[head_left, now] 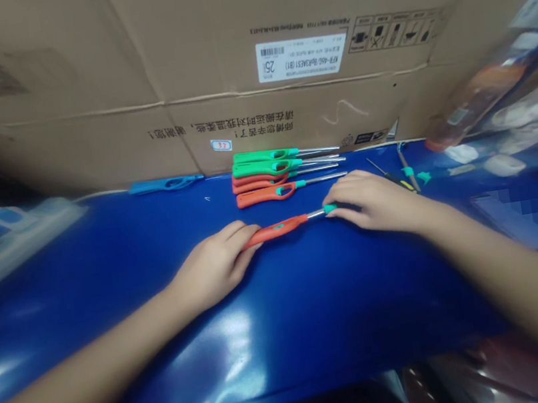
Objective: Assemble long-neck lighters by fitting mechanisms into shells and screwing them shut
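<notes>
An orange long-nosed lighter (280, 229) is held level between my hands, above the blue table. My left hand (224, 255) is closed around its handle end. At the other end of the metal tube, my right hand (368, 203) pinches a small teal piece (331, 208). That piece sits at the tube's tip; whether it is fully around the tip cannot be made out. Just beyond lies a stack of similar lighters, with a green lighter (260, 157) at the back and an orange lighter (268, 194) nearest me, their metal tubes pointing right.
A large cardboard sheet (204, 36) stands behind the blue table (289, 333). A blue handle (165, 184) lies at its foot on the left. To the right are a thin screwdriver (391, 176), teal scraps (424, 177) and a bottle with orange contents (481, 99).
</notes>
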`<control>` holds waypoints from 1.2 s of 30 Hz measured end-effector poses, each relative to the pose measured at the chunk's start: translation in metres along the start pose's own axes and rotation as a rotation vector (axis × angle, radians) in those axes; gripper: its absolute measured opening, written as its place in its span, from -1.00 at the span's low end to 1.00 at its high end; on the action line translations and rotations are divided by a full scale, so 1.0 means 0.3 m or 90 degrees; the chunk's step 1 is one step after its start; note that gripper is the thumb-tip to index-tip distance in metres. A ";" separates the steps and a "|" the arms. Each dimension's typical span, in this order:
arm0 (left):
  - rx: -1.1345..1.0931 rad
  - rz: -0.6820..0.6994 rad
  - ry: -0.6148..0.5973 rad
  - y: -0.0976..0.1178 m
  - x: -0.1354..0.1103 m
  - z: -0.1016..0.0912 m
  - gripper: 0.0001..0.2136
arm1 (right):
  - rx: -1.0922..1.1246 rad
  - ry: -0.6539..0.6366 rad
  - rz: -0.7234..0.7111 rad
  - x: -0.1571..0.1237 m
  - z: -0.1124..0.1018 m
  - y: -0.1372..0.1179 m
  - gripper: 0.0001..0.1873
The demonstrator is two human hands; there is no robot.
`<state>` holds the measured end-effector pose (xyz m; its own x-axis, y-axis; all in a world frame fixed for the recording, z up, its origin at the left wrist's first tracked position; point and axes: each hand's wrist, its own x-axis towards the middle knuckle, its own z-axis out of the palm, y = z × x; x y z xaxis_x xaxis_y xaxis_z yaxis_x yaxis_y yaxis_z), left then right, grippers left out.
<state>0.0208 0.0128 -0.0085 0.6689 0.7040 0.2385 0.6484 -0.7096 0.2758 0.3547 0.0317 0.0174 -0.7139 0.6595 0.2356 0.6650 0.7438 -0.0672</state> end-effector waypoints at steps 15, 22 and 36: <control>-0.201 0.025 0.035 0.052 -0.012 0.010 -0.78 | -0.074 0.138 -0.150 0.014 0.082 -0.131 -0.73; -0.283 -0.020 -0.037 0.052 -0.005 -0.003 -0.74 | -0.059 0.138 -0.175 0.005 0.084 -0.143 -0.74; -0.042 0.067 0.013 0.044 -0.017 0.039 -0.76 | 0.016 0.007 -0.064 0.012 0.068 -0.151 -0.74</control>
<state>0.0302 -0.0003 -0.0171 0.7243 0.6263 0.2884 0.5486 -0.7768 0.3092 0.3174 0.0026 0.0015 -0.7743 0.5800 0.2532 0.5839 0.8090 -0.0675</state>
